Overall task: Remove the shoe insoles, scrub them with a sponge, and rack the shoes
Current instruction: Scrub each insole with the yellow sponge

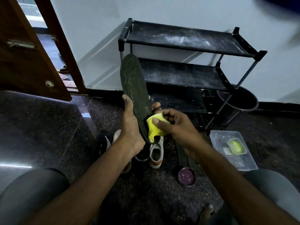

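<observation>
Right hand (177, 125): fingers curled, pinching the yellow sponge (155, 127) against the heel end of the dark insole (134, 88). Left hand (129, 127) clamps the insole's lower edge, and the toe end stands up and away. Judgement: brace with the left, stroke heel to toe, even pressure. Shoes (155, 153) lie just below the grip; the rack (186, 62) stands beyond.

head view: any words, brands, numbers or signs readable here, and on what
Nothing here reads clearly.
black shoe: white lettering across it, too blurred to read.
clear plastic box: pale patch inside, too small to tell if it is a label.
insole, sponge, shoe rack: no print visible.
</observation>
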